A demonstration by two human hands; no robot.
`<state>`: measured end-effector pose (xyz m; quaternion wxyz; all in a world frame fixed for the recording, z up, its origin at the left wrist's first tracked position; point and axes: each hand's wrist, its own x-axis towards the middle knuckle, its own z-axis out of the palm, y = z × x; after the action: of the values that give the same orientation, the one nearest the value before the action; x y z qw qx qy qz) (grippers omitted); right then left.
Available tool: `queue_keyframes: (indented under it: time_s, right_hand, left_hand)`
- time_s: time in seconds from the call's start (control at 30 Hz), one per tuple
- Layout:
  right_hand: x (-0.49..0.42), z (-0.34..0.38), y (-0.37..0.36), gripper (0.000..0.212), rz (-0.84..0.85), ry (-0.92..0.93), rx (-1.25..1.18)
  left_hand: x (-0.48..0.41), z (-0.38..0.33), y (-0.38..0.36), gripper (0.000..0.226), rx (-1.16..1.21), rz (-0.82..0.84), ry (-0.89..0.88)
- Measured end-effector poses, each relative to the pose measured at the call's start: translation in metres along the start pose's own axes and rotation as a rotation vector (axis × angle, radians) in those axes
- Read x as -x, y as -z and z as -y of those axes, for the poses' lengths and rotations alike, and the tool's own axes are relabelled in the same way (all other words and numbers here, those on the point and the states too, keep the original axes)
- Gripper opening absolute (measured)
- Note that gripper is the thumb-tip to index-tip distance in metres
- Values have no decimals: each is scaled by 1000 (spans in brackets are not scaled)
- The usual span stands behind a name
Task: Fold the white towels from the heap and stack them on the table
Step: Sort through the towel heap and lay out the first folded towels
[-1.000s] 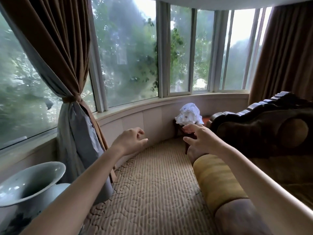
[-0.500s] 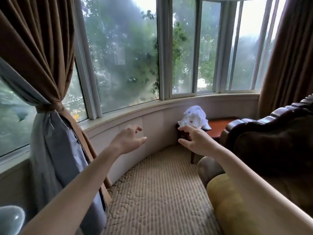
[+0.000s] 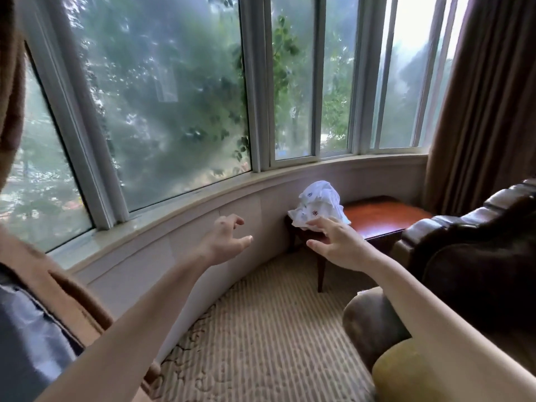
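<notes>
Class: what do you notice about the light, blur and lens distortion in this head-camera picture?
Head view: daylight floods in through the windows, and the right panes are nearly washed out; the wide lens bows the window sill; both hands, left hand and right hand, are slightly soft; the towels look bright against the dark table.

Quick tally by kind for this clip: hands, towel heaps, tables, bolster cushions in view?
Hands: 2, the left hand and the right hand, both empty
Towel heaps: 1, the white towel heap
Tables: 1, the wooden side table
Bolster cushions: 2, brown bolster and yellow bolster
Total: 6
</notes>
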<state>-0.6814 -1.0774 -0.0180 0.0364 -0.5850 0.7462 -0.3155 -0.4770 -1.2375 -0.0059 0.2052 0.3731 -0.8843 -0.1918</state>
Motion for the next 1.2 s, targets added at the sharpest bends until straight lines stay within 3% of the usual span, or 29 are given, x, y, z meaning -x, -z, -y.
queue_keyframes:
  time_s: [0.3, 0.67, 0.93, 1.2]
  right_hand:
    - [-155, -108, -25, 44, 17, -33, 8]
    - [-360, -232, -17, 44, 12, -68, 61]
    - [-460, -320, -56, 43, 66, -203, 75]
    - [-590, -402, -68, 43, 17, -349, 103]
  left_hand:
    - [-178, 41, -57, 48, -7, 41, 36]
    - [-399, 40, -93, 48, 23, 5, 26]
    - [-540, 71, -159, 49, 16, 124, 1]
    - [-730, 93, -217, 43, 52, 223, -77]
